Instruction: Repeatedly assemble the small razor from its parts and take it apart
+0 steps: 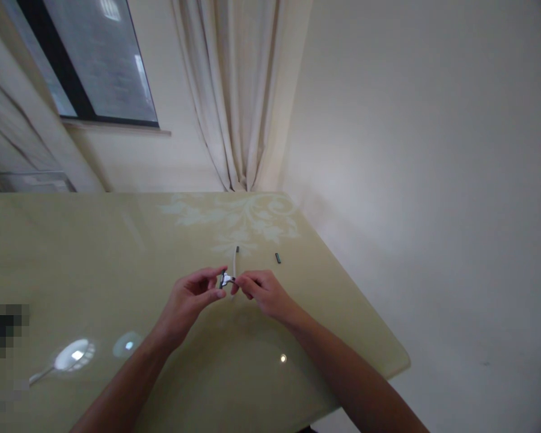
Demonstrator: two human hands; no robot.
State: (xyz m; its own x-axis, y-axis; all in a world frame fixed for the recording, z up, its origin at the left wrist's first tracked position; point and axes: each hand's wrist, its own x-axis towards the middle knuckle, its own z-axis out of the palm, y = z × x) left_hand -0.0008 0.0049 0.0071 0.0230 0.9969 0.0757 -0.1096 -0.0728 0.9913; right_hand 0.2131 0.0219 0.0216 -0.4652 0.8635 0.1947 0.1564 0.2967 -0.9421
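Note:
Above the table, my left hand (201, 290) pinches a small piece with a dark, narrow edge and a silvery middle (226, 279) between thumb and fingers. My right hand (260, 290) has its fingers closed at the other side of this piece, around a thin dark part that sticks out of it. Its exact kind is too small to make out. Just behind the fingers lies a slim whitish stick with a dark tip (235, 260), partly hidden by my right hand. A short dark bar (278, 258) rests on the table farther right.
The glossy pale green table (162, 240) bears a white floral pattern and bright light reflections. Its right edge runs near the plain wall (410, 180). Beige curtains (234, 90) and a dark-framed window (90, 60) stand behind. A pixelated dark patch covers the left edge.

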